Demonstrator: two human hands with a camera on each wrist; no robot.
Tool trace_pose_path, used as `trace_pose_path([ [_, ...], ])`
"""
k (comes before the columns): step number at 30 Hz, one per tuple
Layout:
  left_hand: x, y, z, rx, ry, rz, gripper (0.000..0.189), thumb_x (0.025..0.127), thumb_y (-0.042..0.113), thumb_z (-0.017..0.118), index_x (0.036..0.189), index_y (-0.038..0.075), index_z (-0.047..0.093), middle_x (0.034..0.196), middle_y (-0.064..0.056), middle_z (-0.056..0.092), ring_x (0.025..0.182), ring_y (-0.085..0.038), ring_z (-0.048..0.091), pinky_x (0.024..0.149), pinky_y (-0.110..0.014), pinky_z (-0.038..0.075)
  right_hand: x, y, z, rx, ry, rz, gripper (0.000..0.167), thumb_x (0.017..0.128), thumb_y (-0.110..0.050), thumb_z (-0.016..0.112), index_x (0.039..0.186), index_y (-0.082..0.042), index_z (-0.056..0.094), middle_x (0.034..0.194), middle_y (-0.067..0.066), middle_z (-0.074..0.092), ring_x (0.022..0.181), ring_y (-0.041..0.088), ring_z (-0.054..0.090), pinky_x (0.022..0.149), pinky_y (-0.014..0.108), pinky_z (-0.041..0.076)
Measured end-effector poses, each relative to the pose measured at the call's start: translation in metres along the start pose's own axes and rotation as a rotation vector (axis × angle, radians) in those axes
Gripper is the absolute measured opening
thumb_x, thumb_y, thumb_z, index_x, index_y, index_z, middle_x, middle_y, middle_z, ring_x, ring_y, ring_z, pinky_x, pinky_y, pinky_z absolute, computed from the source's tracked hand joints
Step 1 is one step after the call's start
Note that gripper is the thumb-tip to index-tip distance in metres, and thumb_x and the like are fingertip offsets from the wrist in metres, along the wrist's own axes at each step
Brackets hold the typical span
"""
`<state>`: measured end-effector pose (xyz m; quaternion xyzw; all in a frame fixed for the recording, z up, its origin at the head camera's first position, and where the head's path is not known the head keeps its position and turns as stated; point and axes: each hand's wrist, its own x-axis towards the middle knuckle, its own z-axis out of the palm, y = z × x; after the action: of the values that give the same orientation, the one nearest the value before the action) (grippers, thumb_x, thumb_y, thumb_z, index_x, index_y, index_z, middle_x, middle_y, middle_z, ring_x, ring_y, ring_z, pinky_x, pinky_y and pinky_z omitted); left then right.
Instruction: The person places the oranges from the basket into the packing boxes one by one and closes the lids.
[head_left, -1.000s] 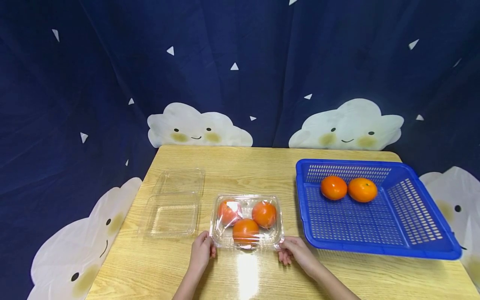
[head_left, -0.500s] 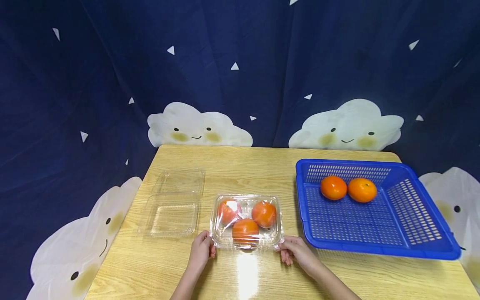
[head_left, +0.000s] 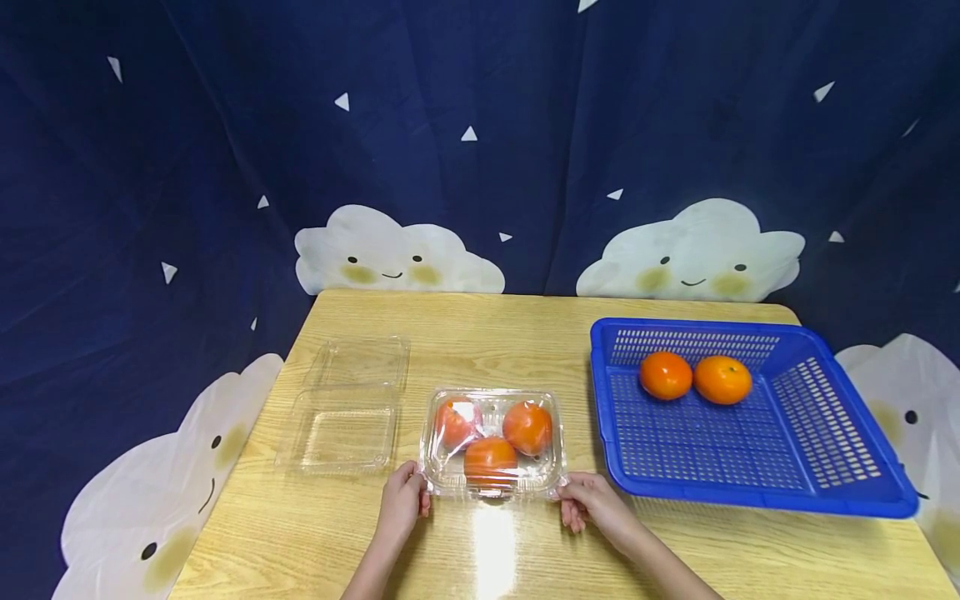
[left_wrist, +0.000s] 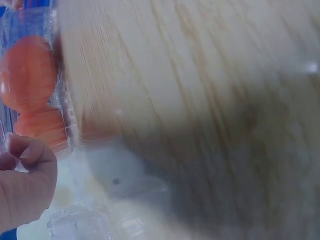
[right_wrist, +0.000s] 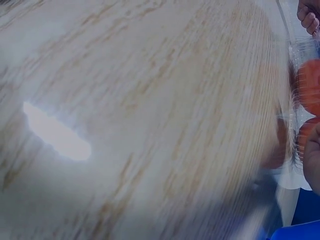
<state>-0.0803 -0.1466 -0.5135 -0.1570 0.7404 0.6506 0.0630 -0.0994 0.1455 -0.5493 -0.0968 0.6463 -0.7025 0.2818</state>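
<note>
A clear plastic clamshell box (head_left: 491, 407) with its lid down stands on the wooden table, holding three orange-red fruits that look like persimmons (head_left: 528, 428). My left hand (head_left: 402, 500) pinches the box's near left corner between thumb and fingers. At the near right corner, my right hand (head_left: 592, 507) pinches the rim the same way. In the left wrist view, the thumb and forefinger of the left hand (left_wrist: 27, 182) meet at the box edge, beside the fruit (left_wrist: 30, 72). The right wrist view catches only part of the right hand (right_wrist: 312, 162) by the box.
A blue plastic basket (head_left: 705, 492) with two more orange fruits (head_left: 693, 379) stands on the right of the table (head_left: 480, 333). To the left lies another clear clamshell box (head_left: 348, 429), its lid folded back. A dark blue curtain (head_left: 450, 67) hangs behind the table.
</note>
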Motion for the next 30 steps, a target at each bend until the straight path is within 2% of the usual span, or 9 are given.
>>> trace_pose_path([
  [4,0.004,-0.01,0.001,0.009,0.022,0.007,0.014,0.082,-0.005,0.035,0.075,-0.012,0.044,0.049,0.0,0.041,0.039,-0.009,0.04,0.04,-0.022,0.038,0.0,-0.001,0.001,-0.034,0.01,-0.002,0.034,0.089,-0.008,0.044,0.094,0.026,0.045,0.059,-0.003,0.058,0.046,0.004,0.05,0.045,0.016,0.04],
  [9,0.008,-0.022,0.004,0.065,0.075,0.052,0.014,0.081,-0.003,0.037,0.072,-0.007,0.047,0.048,-0.001,0.043,0.038,-0.01,0.041,0.039,-0.023,0.039,0.001,-0.002,0.006,-0.143,0.081,0.006,0.028,0.09,-0.006,0.042,0.089,0.022,0.048,0.06,0.005,0.057,0.045,0.006,0.049,0.043,0.018,0.039],
  [12,0.007,-0.024,0.006,0.136,0.114,0.103,0.015,0.082,0.0,0.04,0.07,-0.004,0.048,0.049,0.0,0.044,0.039,-0.009,0.041,0.041,-0.022,0.038,0.001,-0.002,0.01,-0.241,0.178,0.005,0.02,0.09,-0.004,0.045,0.085,0.015,0.05,0.06,0.01,0.055,0.045,0.008,0.048,0.041,0.021,0.038],
  [15,0.006,-0.024,0.007,0.251,0.169,0.164,0.014,0.083,0.002,0.043,0.073,-0.001,0.052,0.053,0.0,0.046,0.045,-0.009,0.042,0.045,-0.022,0.037,0.0,-0.002,0.015,-0.33,0.308,-0.012,0.01,0.086,-0.003,0.052,0.09,0.006,0.05,0.066,0.007,0.051,0.05,0.007,0.045,0.043,0.02,0.037],
  [17,0.005,-0.025,0.008,0.33,0.201,0.21,0.011,0.084,0.002,0.045,0.08,-0.001,0.056,0.06,-0.003,0.052,0.052,-0.011,0.046,0.05,-0.025,0.039,0.0,-0.001,0.018,-0.403,0.391,-0.058,0.019,0.082,-0.001,0.057,0.099,0.001,0.05,0.075,0.005,0.05,0.058,0.007,0.045,0.048,0.02,0.038],
  [19,0.005,-0.025,0.009,0.38,0.221,0.261,0.015,0.084,0.001,0.047,0.092,-0.003,0.058,0.073,-0.009,0.059,0.063,-0.016,0.053,0.058,-0.03,0.045,0.0,-0.001,0.02,-0.496,0.453,-0.138,0.034,0.079,0.0,0.06,0.11,0.001,0.047,0.087,0.004,0.05,0.07,0.009,0.049,0.057,0.022,0.043],
  [22,0.005,-0.025,0.01,0.439,0.244,0.34,0.029,0.085,0.002,0.049,0.112,-0.007,0.053,0.099,-0.018,0.06,0.086,-0.029,0.059,0.076,-0.042,0.048,0.0,0.001,0.022,-0.652,0.503,-0.269,0.053,0.077,-0.001,0.063,0.125,0.002,0.041,0.11,0.013,0.05,0.094,0.022,0.055,0.077,0.035,0.048],
  [25,0.005,-0.024,0.011,0.484,0.257,0.422,0.039,0.085,0.002,0.05,0.122,-0.007,0.047,0.118,-0.022,0.053,0.109,-0.037,0.051,0.092,-0.05,0.04,0.0,0.001,0.021,-0.753,0.509,-0.347,0.065,0.075,-0.004,0.065,0.133,0.0,0.037,0.127,0.02,0.044,0.113,0.036,0.048,0.088,0.052,0.042],
  [30,0.004,-0.022,0.01,0.553,0.245,0.548,0.052,0.077,-0.002,0.054,0.128,-0.003,0.045,0.132,-0.02,0.044,0.123,-0.036,0.038,0.1,-0.052,0.031,0.001,-0.002,0.021,-0.808,0.485,-0.387,0.075,0.071,-0.01,0.071,0.137,-0.004,0.035,0.139,0.02,0.034,0.125,0.039,0.036,0.092,0.059,0.034],
])
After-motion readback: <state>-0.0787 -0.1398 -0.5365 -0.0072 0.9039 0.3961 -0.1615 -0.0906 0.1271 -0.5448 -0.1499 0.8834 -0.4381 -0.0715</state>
